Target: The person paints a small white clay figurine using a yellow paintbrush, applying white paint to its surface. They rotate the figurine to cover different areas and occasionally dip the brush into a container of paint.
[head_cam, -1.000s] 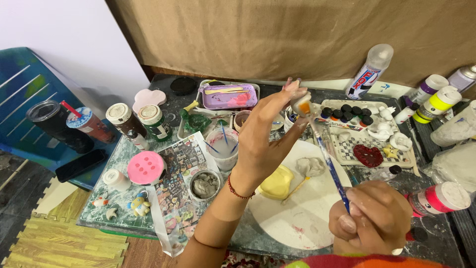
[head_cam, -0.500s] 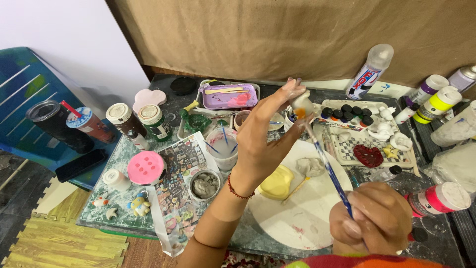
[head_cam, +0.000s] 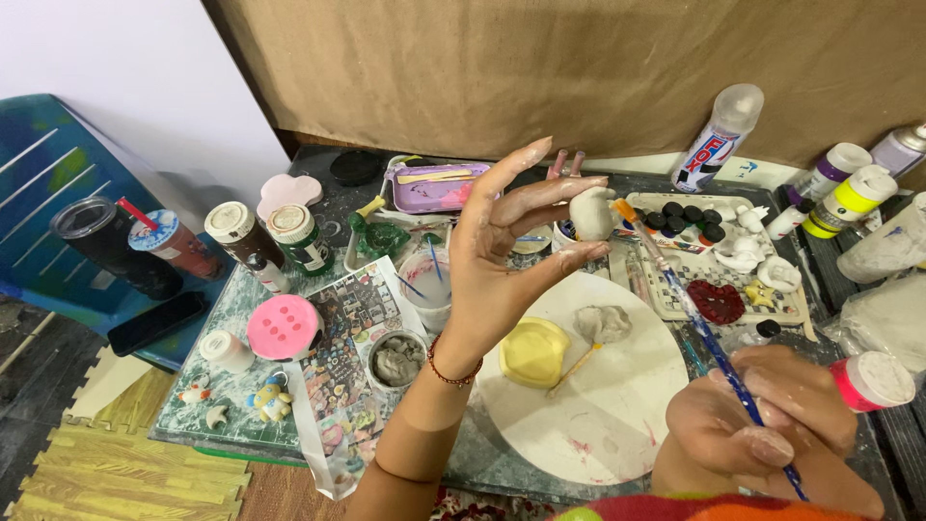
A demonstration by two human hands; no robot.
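Left hand (head_cam: 502,251) pinches small white clay figure (head_cam: 590,214); right hand (head_cam: 762,429) grips blue paintbrush (head_cam: 694,314). Two capped jars (head_cam: 270,236) left; three paint bottles (head_cam: 854,193) right.

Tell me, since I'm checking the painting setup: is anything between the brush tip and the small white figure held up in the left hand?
Nothing visible. The left hand pinches the white clay figure with its side bare, and the paintbrush in the right hand has its orange-tipped bristles right beside it.
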